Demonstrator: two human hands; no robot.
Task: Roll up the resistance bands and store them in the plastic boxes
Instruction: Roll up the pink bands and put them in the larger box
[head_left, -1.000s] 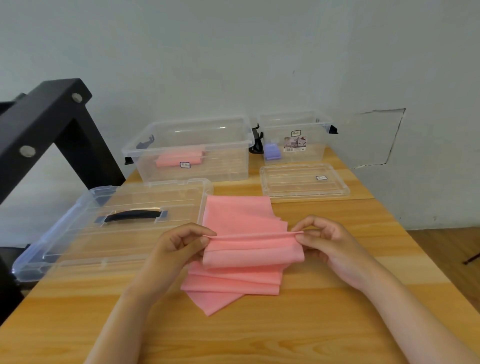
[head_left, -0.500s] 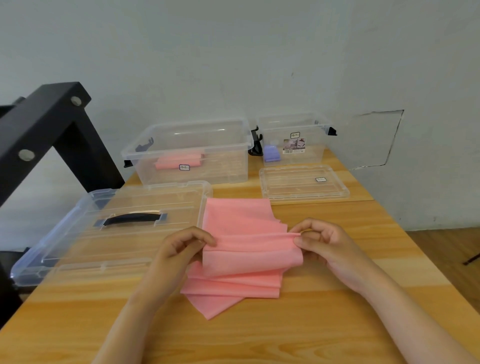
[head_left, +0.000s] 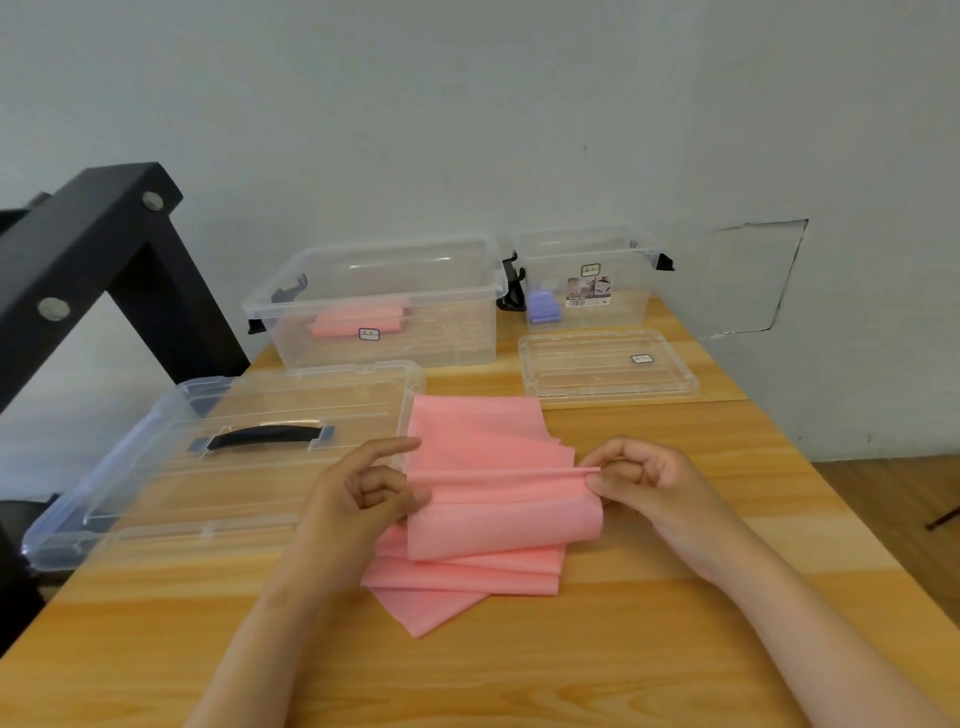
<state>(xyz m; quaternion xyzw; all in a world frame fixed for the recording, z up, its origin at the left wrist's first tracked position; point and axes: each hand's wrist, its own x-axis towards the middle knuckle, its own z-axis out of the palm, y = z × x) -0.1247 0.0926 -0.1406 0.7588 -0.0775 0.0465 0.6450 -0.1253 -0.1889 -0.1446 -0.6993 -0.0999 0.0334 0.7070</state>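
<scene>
Presently the pink resistance band (head_left: 498, 514) lies in loose, fanned layers on the desk (head_left: 675, 649) at centre frame, not yet rolled. The right grip (head_left: 654, 488) pinches the right end of a raised crease across the band between thumb and fingertips. The left grip (head_left: 363, 499) pinches the opposite edge, with its forefinger held out straight. Holding both ends keeps the crease taut and square, evidently so that the roll starts even.

At upper centre, the large box (head_left: 457, 322) is open and holds one rolled pink band (head_left: 358, 322). Just to its right, the small box (head_left: 623, 312) holds a purple roll (head_left: 543, 306). The large lid (head_left: 234, 467) and the small lid (head_left: 608, 364) each lie in front of their box, leaving both openings free for loading.

Judgement: rolling has barely begun, and the fanned layers may skew the roll unless they are squared.
</scene>
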